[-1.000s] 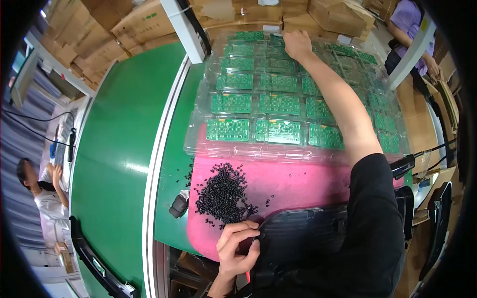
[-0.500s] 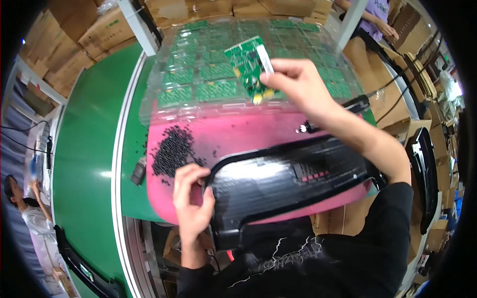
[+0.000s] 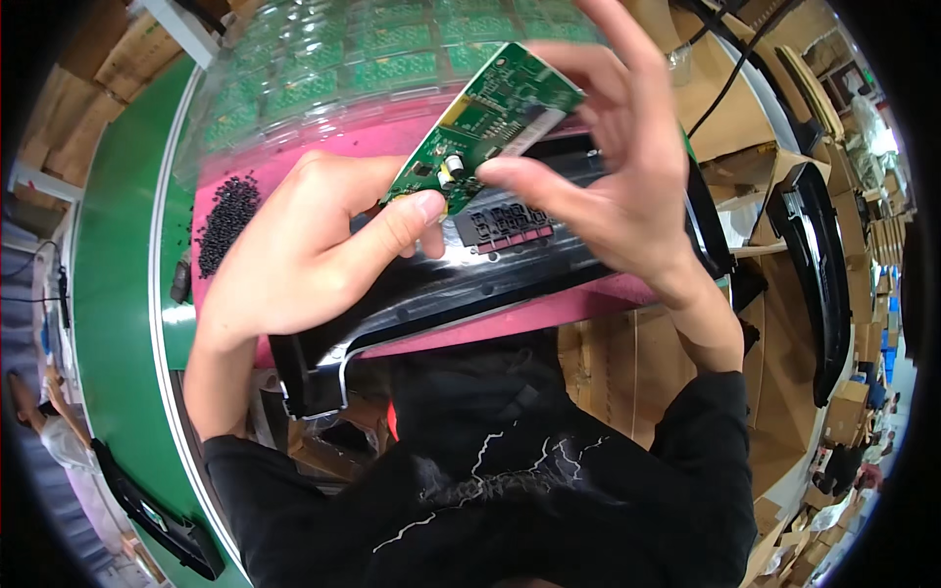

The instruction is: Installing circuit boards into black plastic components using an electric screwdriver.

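Hands hold a small green circuit board up close to the camera, above a long glossy black plastic panel. The left hand comes in from seven o'clock; its thumb presses on the board's lower corner, where small white and metal parts sit, and its fingers are closed around that end. The right hand reaches in from four o'clock and pinches the board's other edge between thumb and forefinger, the remaining fingers fanned out toward twelve o'clock. The board is tilted, its long side running from about seven to one o'clock.

Below the hands, the black panel lies slantwise across a bright pink mat on the table, and a block of small dark red buttons shows in it just under the board. At nine o'clock from the board, a heap of tiny black rubber pieces rests on the pink mat. At eleven to twelve o'clock, clear plastic trays hold rows of more green boards. A green conveyor belt curves along the nine o'clock side. Brown cardboard boxes stand at ten o'clock, and another black panel leans at three o'clock. The person wears a black long-sleeved top.
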`<state>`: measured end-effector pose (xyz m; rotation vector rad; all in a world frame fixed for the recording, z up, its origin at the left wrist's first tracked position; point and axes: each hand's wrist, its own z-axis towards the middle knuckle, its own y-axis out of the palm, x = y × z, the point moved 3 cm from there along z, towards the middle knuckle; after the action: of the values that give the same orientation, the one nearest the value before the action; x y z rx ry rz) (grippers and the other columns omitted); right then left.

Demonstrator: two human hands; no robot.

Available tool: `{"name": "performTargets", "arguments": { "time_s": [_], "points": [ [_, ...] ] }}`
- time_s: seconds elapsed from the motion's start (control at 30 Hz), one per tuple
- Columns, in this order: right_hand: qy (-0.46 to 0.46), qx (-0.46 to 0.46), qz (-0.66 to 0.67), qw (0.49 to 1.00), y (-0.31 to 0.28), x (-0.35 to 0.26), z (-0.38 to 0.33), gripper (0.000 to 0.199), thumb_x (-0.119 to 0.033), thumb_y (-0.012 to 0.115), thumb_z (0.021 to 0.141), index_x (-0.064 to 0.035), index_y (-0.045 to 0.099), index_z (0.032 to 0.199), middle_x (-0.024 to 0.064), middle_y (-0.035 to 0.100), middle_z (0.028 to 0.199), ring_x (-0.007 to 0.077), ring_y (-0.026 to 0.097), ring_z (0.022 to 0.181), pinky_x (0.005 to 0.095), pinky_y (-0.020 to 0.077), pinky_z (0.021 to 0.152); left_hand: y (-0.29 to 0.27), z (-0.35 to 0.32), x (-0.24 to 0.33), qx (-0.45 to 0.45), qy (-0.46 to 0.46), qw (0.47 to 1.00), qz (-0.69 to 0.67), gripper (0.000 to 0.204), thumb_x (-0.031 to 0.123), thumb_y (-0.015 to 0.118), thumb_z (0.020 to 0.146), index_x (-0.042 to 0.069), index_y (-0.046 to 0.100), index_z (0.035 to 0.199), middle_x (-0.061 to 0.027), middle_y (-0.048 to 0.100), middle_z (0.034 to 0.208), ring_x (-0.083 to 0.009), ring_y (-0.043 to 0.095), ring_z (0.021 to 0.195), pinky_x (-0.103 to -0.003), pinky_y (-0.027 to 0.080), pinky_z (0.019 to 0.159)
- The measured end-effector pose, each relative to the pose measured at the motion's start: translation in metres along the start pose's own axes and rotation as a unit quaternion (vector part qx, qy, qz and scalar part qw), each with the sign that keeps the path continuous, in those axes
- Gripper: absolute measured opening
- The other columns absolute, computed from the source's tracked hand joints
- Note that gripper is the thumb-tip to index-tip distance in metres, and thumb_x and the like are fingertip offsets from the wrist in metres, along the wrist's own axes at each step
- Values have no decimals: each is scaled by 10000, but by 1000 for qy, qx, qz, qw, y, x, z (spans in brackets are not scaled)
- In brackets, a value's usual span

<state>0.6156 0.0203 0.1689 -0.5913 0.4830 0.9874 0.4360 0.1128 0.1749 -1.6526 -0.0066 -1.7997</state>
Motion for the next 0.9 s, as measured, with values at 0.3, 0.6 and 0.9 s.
{"name": "performTargets", "arguments": {
  "time_s": [0.3,0.6,0.9],
  "points": [
    [-103,-133,-226,960,-49,17,-38,650,11,851,680,16,600,1279,97,683,881,205,654,733,290,528,687,20,23,-29,-189,-133,970,77,263,183,564,986,-16,684,863,-57,673,689,-116,550,599,-296,439,571],
    [-19,-124,-249,960,-57,40,-55,629,-44,851,703,-7,607,1282,87,687,871,192,655,755,295,525,714,34,36,-39,-53,-143,988,34,250,113,652,933,-23,647,1143,-71,692,822,-121,641,751,-264,505,664],
    [174,-156,-153,960,-68,71,-68,534,-133,871,650,-48,648,1128,90,667,1084,234,641,1012,347,503,893,45,33,-49,-36,-51,987,148,549,12,839,673,11,622,1177,-76,652,911,-150,646,788,-263,552,619]
  ]
}}
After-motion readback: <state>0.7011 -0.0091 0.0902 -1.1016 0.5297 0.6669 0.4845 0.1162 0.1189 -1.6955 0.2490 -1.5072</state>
